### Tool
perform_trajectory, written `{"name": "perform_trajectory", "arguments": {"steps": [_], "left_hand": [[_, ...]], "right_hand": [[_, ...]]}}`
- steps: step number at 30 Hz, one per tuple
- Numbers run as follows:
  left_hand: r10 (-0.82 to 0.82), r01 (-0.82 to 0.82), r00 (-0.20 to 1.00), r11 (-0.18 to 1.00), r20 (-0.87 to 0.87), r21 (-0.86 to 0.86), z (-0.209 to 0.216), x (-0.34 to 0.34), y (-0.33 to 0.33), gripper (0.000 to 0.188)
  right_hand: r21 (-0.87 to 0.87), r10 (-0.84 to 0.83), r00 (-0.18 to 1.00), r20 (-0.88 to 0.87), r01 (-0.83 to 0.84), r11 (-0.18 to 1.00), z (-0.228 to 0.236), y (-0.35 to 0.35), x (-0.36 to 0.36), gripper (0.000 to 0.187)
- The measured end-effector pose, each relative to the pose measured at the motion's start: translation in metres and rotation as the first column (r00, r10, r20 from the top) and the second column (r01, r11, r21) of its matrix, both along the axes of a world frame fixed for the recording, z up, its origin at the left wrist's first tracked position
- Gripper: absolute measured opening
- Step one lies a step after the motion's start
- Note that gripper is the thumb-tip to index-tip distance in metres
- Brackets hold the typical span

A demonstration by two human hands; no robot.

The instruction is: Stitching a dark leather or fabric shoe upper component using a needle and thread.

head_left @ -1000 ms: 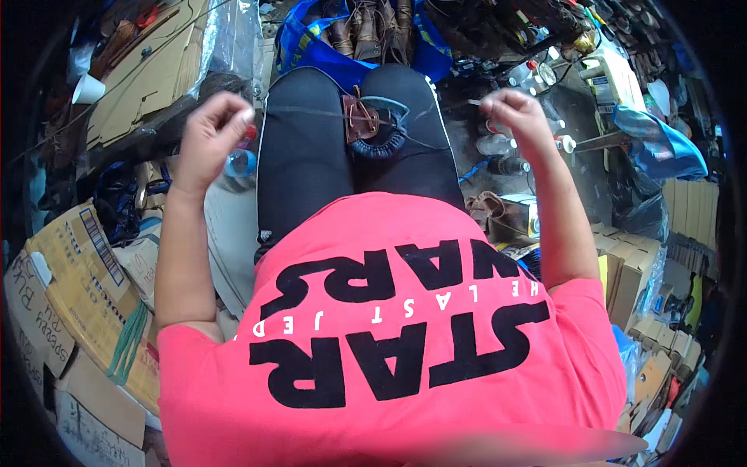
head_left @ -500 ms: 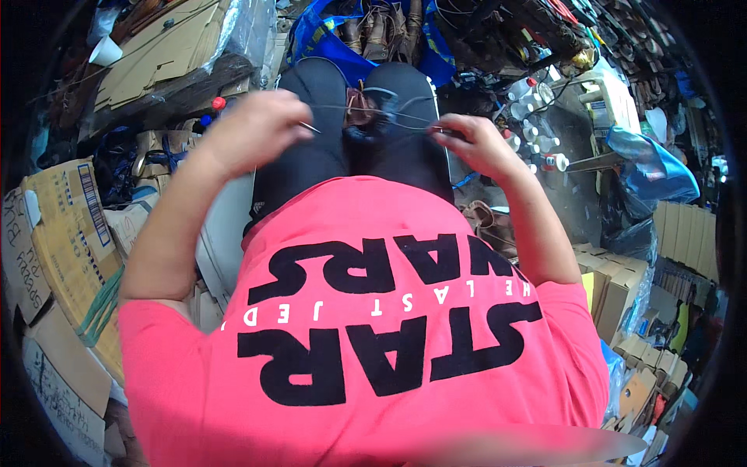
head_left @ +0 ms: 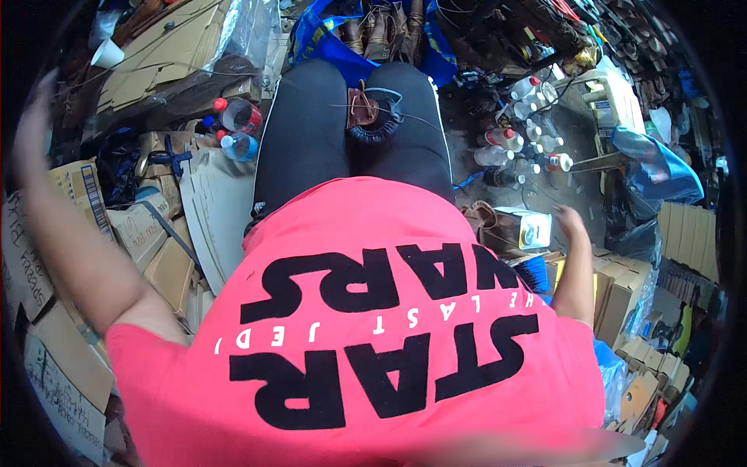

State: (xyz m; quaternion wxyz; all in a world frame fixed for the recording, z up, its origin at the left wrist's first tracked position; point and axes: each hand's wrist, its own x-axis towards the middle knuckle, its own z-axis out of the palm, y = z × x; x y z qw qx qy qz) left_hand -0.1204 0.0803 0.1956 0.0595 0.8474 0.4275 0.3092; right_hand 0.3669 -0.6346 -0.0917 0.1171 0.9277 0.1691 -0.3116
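the leather (head_left: 359,111) between the thighs (head_left: 303,148) looks light, fairly stiff, best gripped by its edge; whether left hand (head_left: 36,117) or right hand (head_left: 572,222) has fingers spread, i cannot tell.

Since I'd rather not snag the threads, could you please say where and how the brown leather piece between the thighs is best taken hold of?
Probably pinch the brown leather piece by its far end, from above: that end lies uncovered, whereas threads run out to either side, the thighs flank it, and a dark ridged rim curves nearer the waist.
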Motion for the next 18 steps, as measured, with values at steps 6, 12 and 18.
{"name": "perform_trajectory", "arguments": {"steps": [6,12,18], "left_hand": [[-0.795,0.762,0.59,0.488,0.145,-0.425,-0.16,0.146,-0.163,0.031],[-0.752,0.634,0.572,0.152,0.328,-0.758,-0.208,0.205,-0.182,0.022],[-0.916,0.682,0.388,0.209,0.105,-0.701,-0.21,0.217,-0.176,0.022]], "right_hand": [[0.835,0.196,0.936,-0.291,0.148,0.53,0.058,0.253,-0.117,0.03],[0.932,0.425,0.901,-0.093,-0.072,0.356,0.071,0.338,-0.139,0.018],[0.944,0.504,0.859,-0.092,-0.085,0.318,0.061,0.342,-0.133,0.014]]}}
